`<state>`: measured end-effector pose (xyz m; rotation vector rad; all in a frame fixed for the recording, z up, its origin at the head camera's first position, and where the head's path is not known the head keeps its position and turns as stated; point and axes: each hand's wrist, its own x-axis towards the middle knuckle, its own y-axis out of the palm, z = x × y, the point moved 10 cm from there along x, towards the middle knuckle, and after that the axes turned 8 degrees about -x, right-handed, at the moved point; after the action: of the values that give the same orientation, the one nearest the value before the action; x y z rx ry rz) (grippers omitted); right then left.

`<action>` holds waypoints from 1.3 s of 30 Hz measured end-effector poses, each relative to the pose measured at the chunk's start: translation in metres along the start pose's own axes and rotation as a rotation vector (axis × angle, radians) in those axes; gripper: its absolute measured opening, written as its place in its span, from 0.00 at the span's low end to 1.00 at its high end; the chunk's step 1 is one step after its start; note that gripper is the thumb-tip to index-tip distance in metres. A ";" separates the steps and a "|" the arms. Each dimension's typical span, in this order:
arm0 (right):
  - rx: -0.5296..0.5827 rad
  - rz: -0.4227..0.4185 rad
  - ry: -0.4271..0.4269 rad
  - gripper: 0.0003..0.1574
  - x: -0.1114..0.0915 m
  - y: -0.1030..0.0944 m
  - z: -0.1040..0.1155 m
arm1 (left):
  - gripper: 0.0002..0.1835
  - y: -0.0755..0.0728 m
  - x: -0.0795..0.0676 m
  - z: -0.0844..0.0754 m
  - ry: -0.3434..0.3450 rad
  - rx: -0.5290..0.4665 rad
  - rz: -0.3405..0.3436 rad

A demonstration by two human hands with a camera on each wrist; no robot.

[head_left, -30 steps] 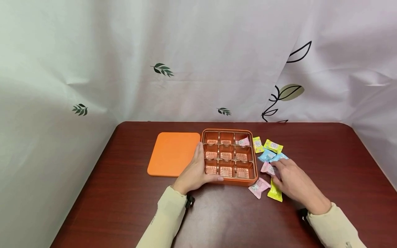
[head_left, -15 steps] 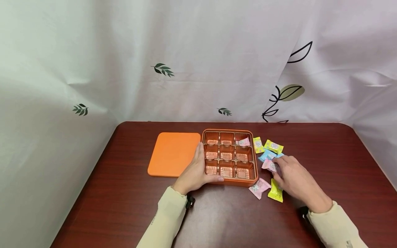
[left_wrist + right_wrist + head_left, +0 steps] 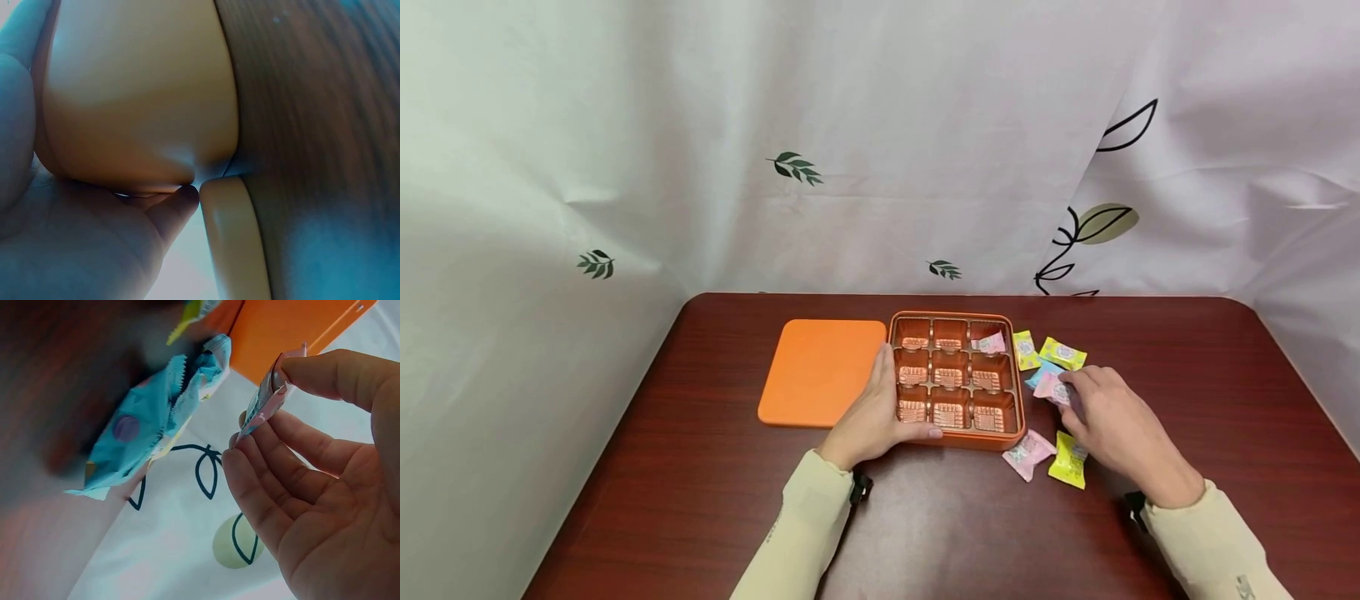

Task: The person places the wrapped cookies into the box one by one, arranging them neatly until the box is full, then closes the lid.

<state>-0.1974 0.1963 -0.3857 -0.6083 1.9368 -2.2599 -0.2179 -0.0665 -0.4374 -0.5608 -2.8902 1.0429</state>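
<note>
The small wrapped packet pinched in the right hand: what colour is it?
The small wrapped packet is pale pink, clearest in the head view.

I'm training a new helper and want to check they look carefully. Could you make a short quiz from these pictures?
1. What is the right hand pinching?
2. True or false: the orange lid lies to the left of the box.
3. How many of the box's nine compartments hold something?

Key:
1. A pink candy, between thumb and fingers.
2. True; it lies beside the box, not on it.
3. One: the far right corner one, with another pink candy in it.
</note>
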 end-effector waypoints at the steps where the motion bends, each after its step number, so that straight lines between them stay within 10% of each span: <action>1: 0.001 -0.006 0.000 0.26 0.001 -0.001 0.000 | 0.76 0.000 0.000 0.000 0.001 0.000 -0.001; 39: 0.051 -0.122 -0.010 0.23 0.022 -0.015 0.015 | 0.75 0.000 0.001 0.000 0.003 0.003 0.002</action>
<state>-0.2095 0.1780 -0.3648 -0.7489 1.8795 -2.3645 -0.2187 -0.0661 -0.4372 -0.5652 -2.8852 1.0456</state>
